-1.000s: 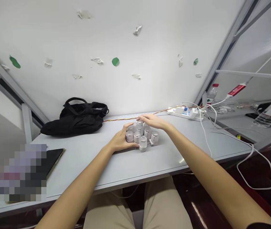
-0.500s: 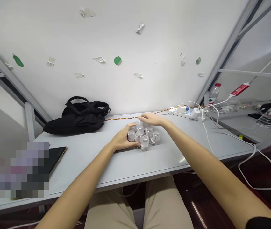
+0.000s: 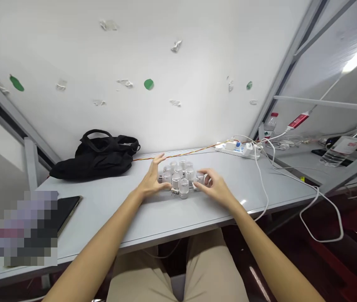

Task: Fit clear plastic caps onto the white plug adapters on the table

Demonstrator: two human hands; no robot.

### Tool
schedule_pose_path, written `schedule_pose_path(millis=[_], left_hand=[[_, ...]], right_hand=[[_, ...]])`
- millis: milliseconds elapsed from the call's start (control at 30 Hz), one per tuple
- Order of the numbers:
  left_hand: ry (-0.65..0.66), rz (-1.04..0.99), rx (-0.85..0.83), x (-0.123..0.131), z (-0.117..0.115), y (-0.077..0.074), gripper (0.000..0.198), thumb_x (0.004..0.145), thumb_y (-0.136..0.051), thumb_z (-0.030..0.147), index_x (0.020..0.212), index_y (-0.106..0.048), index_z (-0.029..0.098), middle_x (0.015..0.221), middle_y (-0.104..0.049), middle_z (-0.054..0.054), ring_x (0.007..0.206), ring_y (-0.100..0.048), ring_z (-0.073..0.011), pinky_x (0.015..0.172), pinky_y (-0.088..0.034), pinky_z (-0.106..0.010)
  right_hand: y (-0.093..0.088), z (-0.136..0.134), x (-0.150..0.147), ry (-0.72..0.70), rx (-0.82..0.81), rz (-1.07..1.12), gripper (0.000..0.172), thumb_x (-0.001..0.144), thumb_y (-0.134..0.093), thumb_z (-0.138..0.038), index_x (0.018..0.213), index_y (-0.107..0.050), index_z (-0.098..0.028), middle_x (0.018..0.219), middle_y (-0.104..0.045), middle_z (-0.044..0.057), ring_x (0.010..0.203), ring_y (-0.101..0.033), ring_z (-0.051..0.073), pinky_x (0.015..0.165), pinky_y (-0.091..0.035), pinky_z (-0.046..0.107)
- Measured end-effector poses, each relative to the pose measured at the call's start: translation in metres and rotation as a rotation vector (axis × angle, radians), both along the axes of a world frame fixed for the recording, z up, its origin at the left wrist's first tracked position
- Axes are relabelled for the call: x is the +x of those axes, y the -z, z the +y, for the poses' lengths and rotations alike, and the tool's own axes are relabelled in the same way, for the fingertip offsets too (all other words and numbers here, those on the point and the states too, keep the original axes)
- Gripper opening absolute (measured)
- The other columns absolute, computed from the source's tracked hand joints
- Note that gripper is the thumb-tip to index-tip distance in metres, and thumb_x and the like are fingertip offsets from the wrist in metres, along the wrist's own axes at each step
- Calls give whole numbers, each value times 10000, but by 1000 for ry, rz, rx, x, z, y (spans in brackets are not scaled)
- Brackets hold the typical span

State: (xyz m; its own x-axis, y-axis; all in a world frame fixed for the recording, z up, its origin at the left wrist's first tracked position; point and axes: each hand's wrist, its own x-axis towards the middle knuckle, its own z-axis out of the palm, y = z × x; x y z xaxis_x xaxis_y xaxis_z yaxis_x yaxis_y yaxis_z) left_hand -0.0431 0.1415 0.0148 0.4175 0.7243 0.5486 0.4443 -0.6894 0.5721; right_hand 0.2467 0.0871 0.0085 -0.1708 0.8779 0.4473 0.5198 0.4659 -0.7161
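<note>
Clear plastic cylinders (image 3: 180, 179) stand close together on the grey desk (image 3: 102, 212), and my left hand (image 3: 151, 181) and right hand (image 3: 216, 188) touch them from both sides with wide fingers, gripping none.

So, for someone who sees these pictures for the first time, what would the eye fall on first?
The eye would probably go first to the tight cluster of small clear cylinders in the middle of the grey table, with the left hand and the right hand on either side of it. Next comes the black bag at the table's back left, then the white power strip with its cables at back right.
</note>
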Motion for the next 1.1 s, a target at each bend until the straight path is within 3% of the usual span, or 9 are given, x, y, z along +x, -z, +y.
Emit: schedule_pose_path(millis=[67,133,233,300,400,500,700,1100], left_hand=[[-93,-83,86,2,-15,-12,960,752,-641,829,1446,-377,221,1619,-290,-227,1527,-280,-409,1201,-304,-658],[-210,-162,160,8,-42,-22,706,880,-637,671,1399,-428,241,1547,-403,-182,1465,-384,-352,1163,-375,-592],[-272,-193,169,24,-93,-22,354,964,-632,443,1248,-550,249,1302,-577,-111,1245,-568,-267,994,-508,-438],[-215,-233,85,35,-121,-13,365,944,-667,416,1249,-560,246,1257,-581,-105,1036,-643,-215,862,-548,-365],[-69,-257,-167,47,-143,2,578,887,-732,476,1382,-512,275,1345,-576,-121,924,-669,-191,762,-581,-333],[-31,-165,-324,50,-146,7,555,853,-776,462,1345,-588,284,1237,-668,-82,901,-661,-192,801,-595,-343],[-72,-97,-360,49,-142,4,318,877,-749,356,1172,-696,251,989,-730,-23,837,-668,-171,776,-583,-298],[-161,-90,-370,56,-140,7,277,936,-649,342,1184,-688,226,1123,-755,-50,926,-713,-205,855,-594,-333]], right_hand=[[7,0,0,55,-28,89,347,829,-741,-507,976,-668,-201,715,-585,-2,625,-541,163,621,-476,317],[10,-3,1,109,-52,218,363,801,-766,-531,903,-644,-204,663,-553,-14,600,-529,163,595,-472,318],[13,-13,4,66,-102,495,405,791,-774,-565,863,-590,-211,715,-581,2,616,-563,164,569,-500,311],[13,-23,3,-81,-146,608,417,797,-774,-574,873,-576,-215,792,-618,19,646,-601,166,566,-524,306],[13,-34,-1,-340,-190,514,412,730,-866,-498,918,-638,-210,882,-664,42,752,-650,188,633,-548,307],[13,-38,-5,-477,-265,399,433,669,-929,-417,967,-702,-200,926,-695,53,821,-669,198,697,-547,305],[10,-38,-6,-475,-332,342,469,612,-954,-430,943,-731,-185,877,-708,44,788,-663,194,696,-535,308],[7,-40,-7,-403,-282,250,394,720,-881,-428,983,-728,-177,878,-721,49,771,-650,184,700,-532,308]])
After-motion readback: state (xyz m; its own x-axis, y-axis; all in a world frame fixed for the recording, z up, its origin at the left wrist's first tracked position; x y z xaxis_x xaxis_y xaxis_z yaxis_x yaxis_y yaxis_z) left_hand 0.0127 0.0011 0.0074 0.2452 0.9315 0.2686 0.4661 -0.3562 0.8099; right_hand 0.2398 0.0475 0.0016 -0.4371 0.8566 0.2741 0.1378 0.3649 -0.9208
